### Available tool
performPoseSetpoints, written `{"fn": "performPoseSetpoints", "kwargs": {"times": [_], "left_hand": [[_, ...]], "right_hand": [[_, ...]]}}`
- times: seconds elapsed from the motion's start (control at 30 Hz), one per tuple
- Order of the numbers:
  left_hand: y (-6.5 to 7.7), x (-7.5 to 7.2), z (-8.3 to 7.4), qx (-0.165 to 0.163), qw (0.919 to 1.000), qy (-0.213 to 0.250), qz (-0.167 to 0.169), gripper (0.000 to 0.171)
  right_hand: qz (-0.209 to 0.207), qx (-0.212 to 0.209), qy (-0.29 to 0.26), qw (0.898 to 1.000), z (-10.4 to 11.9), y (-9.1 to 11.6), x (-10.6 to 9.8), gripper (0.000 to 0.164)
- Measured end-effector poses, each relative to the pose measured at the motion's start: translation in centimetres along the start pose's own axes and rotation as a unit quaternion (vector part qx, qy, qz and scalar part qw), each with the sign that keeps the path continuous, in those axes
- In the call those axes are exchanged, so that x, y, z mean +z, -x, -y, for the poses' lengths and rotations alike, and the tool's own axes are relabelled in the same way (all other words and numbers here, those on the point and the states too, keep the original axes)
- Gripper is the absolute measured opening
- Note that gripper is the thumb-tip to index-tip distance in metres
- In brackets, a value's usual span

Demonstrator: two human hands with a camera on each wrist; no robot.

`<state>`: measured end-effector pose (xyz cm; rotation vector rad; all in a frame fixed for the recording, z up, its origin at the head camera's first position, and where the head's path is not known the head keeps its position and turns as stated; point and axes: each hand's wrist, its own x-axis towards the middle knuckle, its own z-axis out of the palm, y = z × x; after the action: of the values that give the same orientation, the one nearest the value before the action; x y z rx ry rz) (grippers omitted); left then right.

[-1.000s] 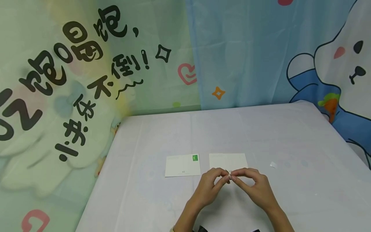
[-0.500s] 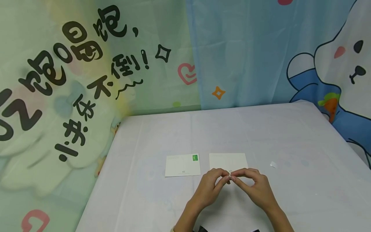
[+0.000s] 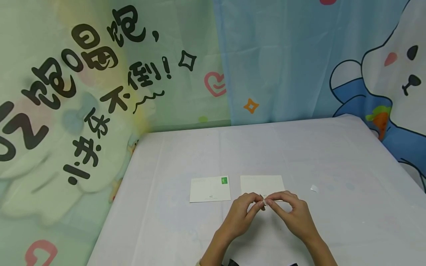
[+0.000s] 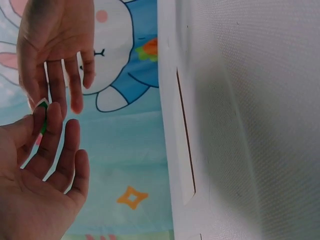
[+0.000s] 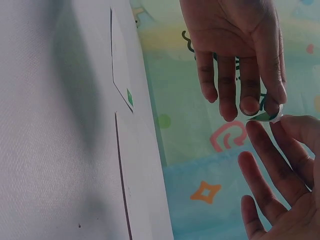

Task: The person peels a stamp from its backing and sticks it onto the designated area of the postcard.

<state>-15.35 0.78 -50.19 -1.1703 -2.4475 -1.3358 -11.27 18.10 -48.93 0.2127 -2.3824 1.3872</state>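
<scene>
Thumb and forefinger of the left hand (image 3: 240, 216) pinch a small green stamp with a white edge (image 5: 262, 117). From the other side, the fingertips of the right hand (image 3: 293, 215) pinch it too. In the head view the fingertips mostly hide the stamp. Both hands are above the table, just in front of a plain white card (image 3: 261, 183), whose near edge they partly cover. Left of that card lies another white card (image 3: 207, 190), with a green stamp (image 3: 224, 180) stuck at its upper right corner. The other fingers of both hands are loosely bent.
A small white paper scrap (image 3: 314, 188) lies on the white tablecloth (image 3: 179, 155) to the right of the cards. Behind the table hangs a printed curtain (image 3: 279, 55) with cartoon figures and large black characters.
The right hand's fingertips have shifted very slightly up and right at the stamp. The left hand keeps nearly the same place, and the cards have not moved.
</scene>
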Motion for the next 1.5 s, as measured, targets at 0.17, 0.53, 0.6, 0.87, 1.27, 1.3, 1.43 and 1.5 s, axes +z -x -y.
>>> {"fn": "performPoseSetpoints", "kwargs": {"times": [0.17,0.53,0.6,0.87,1.27,1.3,1.43,1.5], "left_hand": [[0.0,0.1,0.0,-0.003,1.0000,0.004,-0.001,0.020],[0.2,0.1,0.1,-0.007,0.9999,0.013,0.001,0.021],[0.2,0.0,0.1,-0.008,0.9998,0.015,0.002,0.020],[0.1,0.0,0.0,-0.007,0.9997,0.022,0.002,0.019],[0.0,-0.1,0.0,-0.022,0.9991,0.036,0.007,0.020],[0.0,0.0,0.0,-0.025,0.9988,0.041,0.007,0.020],[0.1,0.0,0.0,-0.033,0.9980,0.054,0.005,0.021],[0.2,0.1,0.1,-0.034,0.9977,0.058,0.004,0.021]], "right_hand": [[-0.009,0.001,0.007,1.000,0.2,0.0,0.0,0.011],[-0.024,0.023,0.040,0.999,0.2,-0.1,-0.1,0.006],[-0.028,0.032,0.045,0.998,0.1,-0.1,-0.1,0.006],[-0.042,0.042,0.052,0.997,0.2,-0.2,-0.2,0.005],[-0.067,0.027,0.033,0.997,-0.8,-0.1,-0.5,0.005],[-0.071,0.020,0.034,0.997,-1.7,0.0,-0.4,0.005],[-0.079,0.015,0.033,0.996,-6.6,0.6,0.5,0.009],[-0.082,0.017,0.043,0.996,-9.2,0.9,0.9,0.011]]}}
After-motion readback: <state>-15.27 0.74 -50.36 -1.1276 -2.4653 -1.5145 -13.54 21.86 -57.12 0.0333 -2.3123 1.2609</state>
